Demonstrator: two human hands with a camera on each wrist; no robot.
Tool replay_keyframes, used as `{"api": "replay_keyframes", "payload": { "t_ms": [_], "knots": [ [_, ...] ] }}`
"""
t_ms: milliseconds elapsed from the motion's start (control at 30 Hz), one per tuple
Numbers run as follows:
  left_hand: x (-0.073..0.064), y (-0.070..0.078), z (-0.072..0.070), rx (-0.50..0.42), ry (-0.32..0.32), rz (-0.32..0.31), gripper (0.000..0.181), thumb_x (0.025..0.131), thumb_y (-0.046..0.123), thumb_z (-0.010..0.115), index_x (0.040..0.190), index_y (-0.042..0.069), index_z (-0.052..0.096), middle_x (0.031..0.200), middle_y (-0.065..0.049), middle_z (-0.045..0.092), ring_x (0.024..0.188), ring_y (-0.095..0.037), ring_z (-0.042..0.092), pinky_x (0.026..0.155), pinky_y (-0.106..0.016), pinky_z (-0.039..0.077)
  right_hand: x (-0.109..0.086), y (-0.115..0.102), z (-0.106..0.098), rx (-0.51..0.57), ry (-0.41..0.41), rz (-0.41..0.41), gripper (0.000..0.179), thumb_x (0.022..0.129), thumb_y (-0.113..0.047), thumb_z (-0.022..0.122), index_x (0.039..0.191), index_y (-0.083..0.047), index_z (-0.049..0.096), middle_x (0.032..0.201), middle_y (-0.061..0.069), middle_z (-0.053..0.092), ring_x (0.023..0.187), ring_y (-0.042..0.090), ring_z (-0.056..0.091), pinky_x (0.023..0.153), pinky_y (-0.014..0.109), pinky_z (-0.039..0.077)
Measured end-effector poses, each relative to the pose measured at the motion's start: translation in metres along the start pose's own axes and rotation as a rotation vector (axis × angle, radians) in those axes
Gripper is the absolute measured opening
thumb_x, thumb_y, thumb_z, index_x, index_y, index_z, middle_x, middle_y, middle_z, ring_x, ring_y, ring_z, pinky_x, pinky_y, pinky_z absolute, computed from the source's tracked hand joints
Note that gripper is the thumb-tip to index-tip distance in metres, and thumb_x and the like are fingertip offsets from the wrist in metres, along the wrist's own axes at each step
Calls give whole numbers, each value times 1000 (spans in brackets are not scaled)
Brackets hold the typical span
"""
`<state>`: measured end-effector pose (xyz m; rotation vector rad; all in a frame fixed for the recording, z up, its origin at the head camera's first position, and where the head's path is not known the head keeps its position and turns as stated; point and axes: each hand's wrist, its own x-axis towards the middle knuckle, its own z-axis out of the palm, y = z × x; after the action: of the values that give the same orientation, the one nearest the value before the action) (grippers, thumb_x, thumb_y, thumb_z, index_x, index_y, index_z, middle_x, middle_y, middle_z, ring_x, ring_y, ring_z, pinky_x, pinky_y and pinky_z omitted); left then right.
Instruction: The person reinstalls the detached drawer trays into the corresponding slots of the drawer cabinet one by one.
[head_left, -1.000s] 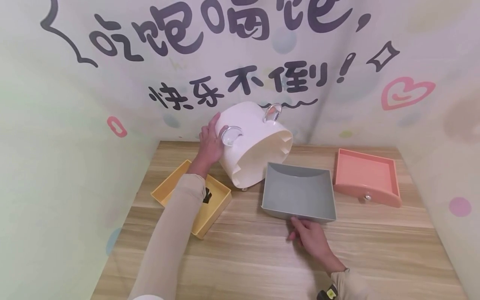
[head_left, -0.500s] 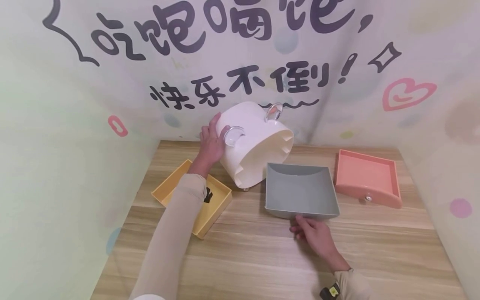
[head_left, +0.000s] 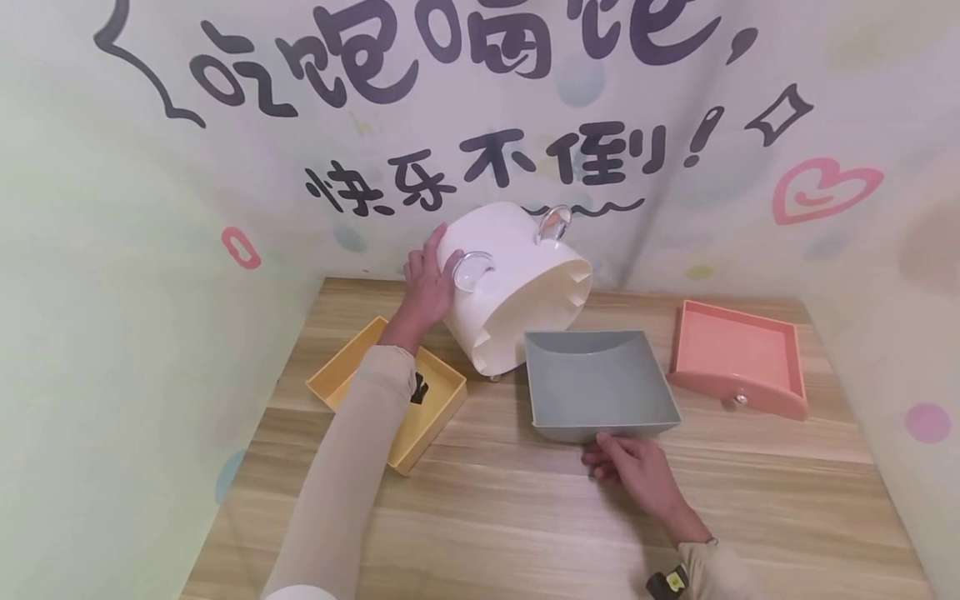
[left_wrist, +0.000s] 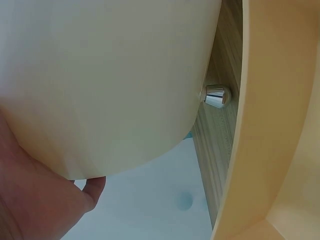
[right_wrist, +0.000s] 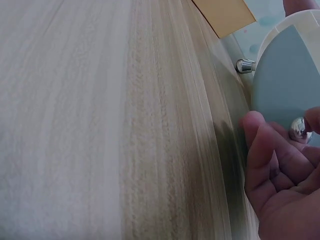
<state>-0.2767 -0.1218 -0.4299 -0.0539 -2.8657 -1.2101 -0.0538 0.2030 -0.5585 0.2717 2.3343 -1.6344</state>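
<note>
A hollow white cabinet shell [head_left: 510,250] with two ear-like rings lies tipped at the back, its wide opening facing forward and right. My left hand [head_left: 429,287] grips its closed end from the left, the thumb beside one ring. In the left wrist view, the shell's side [left_wrist: 110,85] fills much of the picture and covers part of the fingers. A grey drawer [head_left: 603,383] is held just in front of that opening by my right hand [head_left: 641,471]. The right wrist view shows thumb and fingers pinching its silver knob [right_wrist: 298,128], with the drawer front lined up near the shell's rim.
A yellow drawer [head_left: 427,425] with a small black item [head_left: 420,388] inside lies under my left forearm. At the right sits a pink drawer [head_left: 742,346] with a silver knob. Patterned walls border the wooden table [head_left: 510,525] at the back and sides.
The grey drawer has turned slightly, its far edge swinging left towards the shell's opening and its near edge levelling. My right hand shifted a little right with it. The left hand keeps its grip.
</note>
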Motion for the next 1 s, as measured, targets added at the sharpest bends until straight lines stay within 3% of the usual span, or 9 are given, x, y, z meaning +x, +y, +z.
{"api": "replay_keyframes", "payload": {
  "t_ms": [500,1000],
  "knots": [
    [3,-3,0,16,-6,11,60,105,62,26,159,48,4,143,-19,30,126,-35,28,108,-56,36,4,-9,-5,-39,-102,-50,44,104,-39,57,106,0,77,95,13,80,73,13,74,66,25,58],
    [3,-5,1,-14,5,9,60,105,62,28,159,49,7,144,-18,30,127,-35,29,107,-59,37,15,-9,-13,-101,-220,-169,41,104,-35,58,99,0,78,88,13,79,71,13,73,64,30,61]
  ]
}}
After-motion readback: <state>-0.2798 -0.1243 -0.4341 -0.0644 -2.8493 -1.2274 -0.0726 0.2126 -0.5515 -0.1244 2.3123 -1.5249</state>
